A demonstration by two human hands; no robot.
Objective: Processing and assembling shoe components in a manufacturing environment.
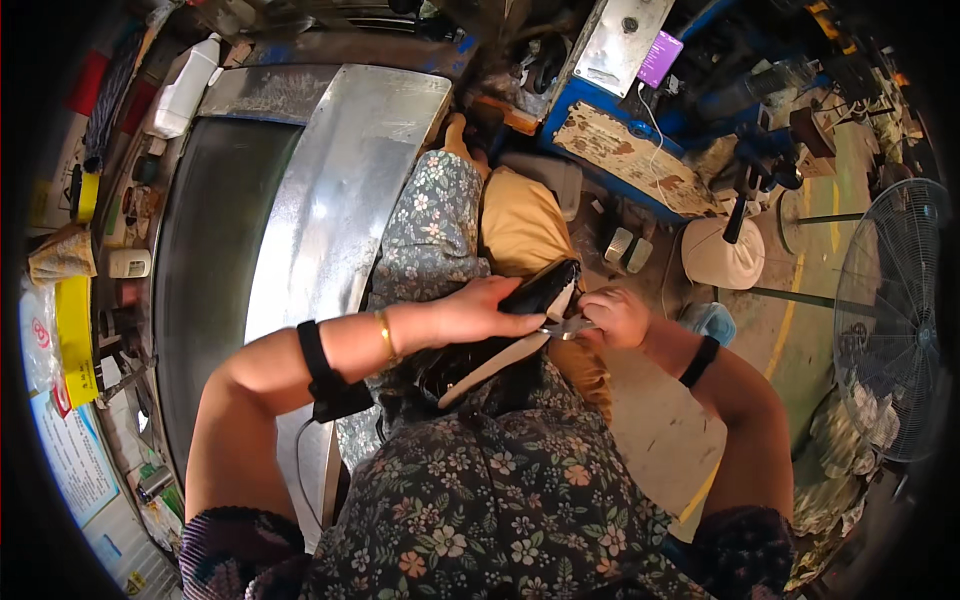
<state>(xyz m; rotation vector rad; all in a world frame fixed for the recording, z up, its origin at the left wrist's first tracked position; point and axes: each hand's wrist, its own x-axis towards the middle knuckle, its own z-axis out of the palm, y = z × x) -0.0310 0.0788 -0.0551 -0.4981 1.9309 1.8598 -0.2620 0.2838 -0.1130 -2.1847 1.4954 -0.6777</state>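
Observation:
My left hand (480, 310) grips a black shoe (535, 290) with a pale sole (490, 368), held above my lap. My right hand (618, 316) holds small metal scissors (562, 327) whose tips touch the shoe's edge near the sole. A gold bangle and a black band sit on my left forearm, and a black band is on my right forearm. My floral dress fills the lower middle of the view.
A long metal workbench (330, 210) with a dark belt surface (205, 260) runs along my left. A white bottle (185, 88) stands at its far end. A blue machine (630, 150) lies ahead, a white stool (720, 255) beside it, and a standing fan (890, 310) at the right.

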